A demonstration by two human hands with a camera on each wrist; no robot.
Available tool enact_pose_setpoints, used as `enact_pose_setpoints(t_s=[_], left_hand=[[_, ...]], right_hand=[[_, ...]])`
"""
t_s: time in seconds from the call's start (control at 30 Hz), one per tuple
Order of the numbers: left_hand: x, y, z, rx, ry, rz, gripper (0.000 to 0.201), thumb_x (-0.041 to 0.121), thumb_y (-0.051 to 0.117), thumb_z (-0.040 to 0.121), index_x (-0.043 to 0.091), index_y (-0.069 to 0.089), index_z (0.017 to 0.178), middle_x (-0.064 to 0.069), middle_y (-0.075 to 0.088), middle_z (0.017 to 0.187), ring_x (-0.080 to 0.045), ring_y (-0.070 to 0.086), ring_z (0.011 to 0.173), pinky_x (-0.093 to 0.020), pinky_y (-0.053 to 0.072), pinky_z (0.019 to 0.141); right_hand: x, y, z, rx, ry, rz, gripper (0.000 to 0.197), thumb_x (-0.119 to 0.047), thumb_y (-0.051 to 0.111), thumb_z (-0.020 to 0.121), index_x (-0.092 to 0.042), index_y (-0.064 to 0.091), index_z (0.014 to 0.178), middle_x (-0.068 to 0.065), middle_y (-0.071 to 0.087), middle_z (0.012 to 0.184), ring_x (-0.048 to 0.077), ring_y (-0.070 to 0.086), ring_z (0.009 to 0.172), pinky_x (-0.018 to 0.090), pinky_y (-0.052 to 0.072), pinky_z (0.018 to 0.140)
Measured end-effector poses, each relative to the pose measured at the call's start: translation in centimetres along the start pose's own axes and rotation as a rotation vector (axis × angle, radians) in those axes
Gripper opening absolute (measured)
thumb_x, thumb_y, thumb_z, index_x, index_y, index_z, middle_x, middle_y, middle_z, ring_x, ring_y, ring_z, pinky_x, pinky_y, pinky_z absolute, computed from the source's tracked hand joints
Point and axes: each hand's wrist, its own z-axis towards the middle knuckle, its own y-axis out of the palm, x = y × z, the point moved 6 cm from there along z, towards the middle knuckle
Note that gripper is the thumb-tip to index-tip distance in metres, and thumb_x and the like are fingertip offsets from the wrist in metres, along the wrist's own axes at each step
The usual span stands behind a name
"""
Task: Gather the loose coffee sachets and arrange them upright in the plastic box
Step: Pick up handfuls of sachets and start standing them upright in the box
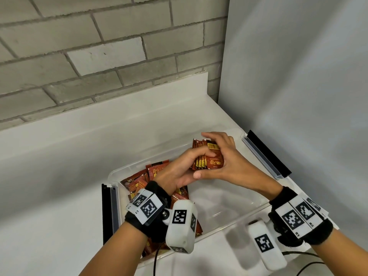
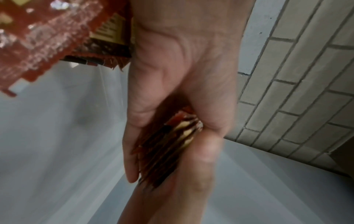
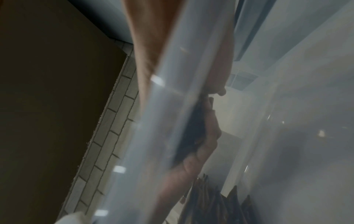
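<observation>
A: Item: sachet bundle (image 1: 207, 156), frame centre, above plastic box (image 1: 235, 212); left hand (image 1: 179, 168) and right hand (image 1: 225, 156), fingers curled around it.

B: Outstanding: loose sachets (image 1: 143, 180) heaped lower left in box; none visibly upright.

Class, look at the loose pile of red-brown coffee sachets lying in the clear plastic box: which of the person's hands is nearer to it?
Left. The left hand reaches out directly above the loose pile of red-brown coffee sachets; the right hand is farther right, over the box's bare part.
</observation>
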Motion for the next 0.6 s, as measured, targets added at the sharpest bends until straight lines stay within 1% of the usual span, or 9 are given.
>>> enact_pose_setpoints(t_s=[0.07,0.1,0.17,0.23,0.3,0.33,0.4,0.5,0.6], left_hand=[[-0.4,-0.8,0.7,0.012,-0.019,-0.056,0.019,0.017,0.043,0.099,0.010,0.056,0.086,-0.007,0.057,0.083,-0.018,0.054,0.075,-0.029,0.047,0.072],[-0.4,-1.1,0.8,0.044,-0.011,-0.075,0.022,0.017,0.040,0.100,0.010,0.058,0.089,-0.007,0.059,0.084,-0.018,0.057,0.076,-0.029,0.051,0.071],[-0.4,-1.4,1.2,0.051,-0.003,-0.107,0.020,0.017,0.042,0.100,0.008,0.059,0.098,-0.009,0.062,0.093,-0.019,0.061,0.082,-0.030,0.055,0.072],[-0.5,-2.3,1.8,0.092,0.017,-0.148,0.022,0.016,0.048,0.097,0.005,0.058,0.112,-0.013,0.062,0.107,-0.023,0.063,0.091,-0.034,0.055,0.076],[-0.5,-2.7,2.1,0.123,0.025,-0.199,0.036,0.016,0.054,0.094,0.003,0.054,0.127,-0.017,0.058,0.118,-0.025,0.062,0.097,-0.036,0.054,0.079],[-0.5,-3.0,2.3,0.127,0.038,-0.207,0.040,0.015,0.056,0.092,0.003,0.052,0.130,-0.016,0.058,0.119,-0.025,0.063,0.099,-0.036,0.054,0.079],[-0.4,-3.0,2.3,0.110,0.057,-0.205,0.039,0.016,0.057,0.092,0.006,0.054,0.130,-0.013,0.061,0.117,-0.023,0.064,0.097,-0.035,0.054,0.078],[-0.3,-2.9,2.4,0.090,0.086,-0.177,0.035,0.023,0.055,0.095,0.008,0.055,0.127,-0.011,0.063,0.114,-0.021,0.066,0.094,-0.034,0.054,0.077],[-0.2,-3.2,2.6,0.112,0.115,-0.190,0.040,0.030,0.051,0.099,0.007,0.052,0.132,-0.011,0.064,0.112,-0.022,0.068,0.091,-0.035,0.055,0.074]], right_hand=[[0.2,-0.4,0.1,0.046,0.064,0.106,0.103,-0.068,0.075,0.058,-0.032,0.028,0.143,-0.020,0.033,0.126,-0.003,0.031,0.125,0.008,0.033,0.097],[0.4,-0.7,0.1,0.083,0.095,0.161,0.097,-0.070,0.070,0.064,-0.032,0.028,0.143,-0.021,0.035,0.128,-0.003,0.035,0.125,0.010,0.037,0.096],[0.8,-1.3,0.0,0.158,0.170,0.265,0.081,-0.067,0.058,0.075,-0.029,0.031,0.141,-0.018,0.044,0.125,-0.002,0.047,0.117,0.011,0.046,0.086],[1.5,-1.7,-0.1,0.216,0.248,0.309,0.070,-0.061,0.052,0.077,-0.027,0.038,0.136,-0.017,0.052,0.117,-0.001,0.054,0.107,0.011,0.048,0.077],[2.1,-1.9,0.0,0.231,0.289,0.358,0.064,-0.061,0.053,0.077,-0.023,0.047,0.129,-0.008,0.060,0.114,0.006,0.060,0.104,0.019,0.051,0.080],[2.2,-1.8,0.0,0.221,0.292,0.392,0.061,-0.059,0.054,0.078,-0.020,0.052,0.124,-0.004,0.063,0.112,0.010,0.062,0.102,0.022,0.052,0.082],[2.3,-1.7,0.1,0.204,0.280,0.445,0.045,-0.049,0.059,0.081,-0.016,0.062,0.112,0.001,0.068,0.104,0.010,0.064,0.094,0.023,0.051,0.079],[2.0,-2.3,0.0,0.266,0.222,0.480,0.022,-0.030,0.064,0.087,-0.014,0.067,0.102,0.000,0.070,0.091,0.004,0.061,0.078,0.022,0.048,0.072],[1.7,-3.4,-0.1,0.409,0.167,0.548,0.018,-0.023,0.065,0.088,-0.016,0.066,0.105,-0.003,0.070,0.084,0.008,0.062,0.070,0.023,0.049,0.067]])
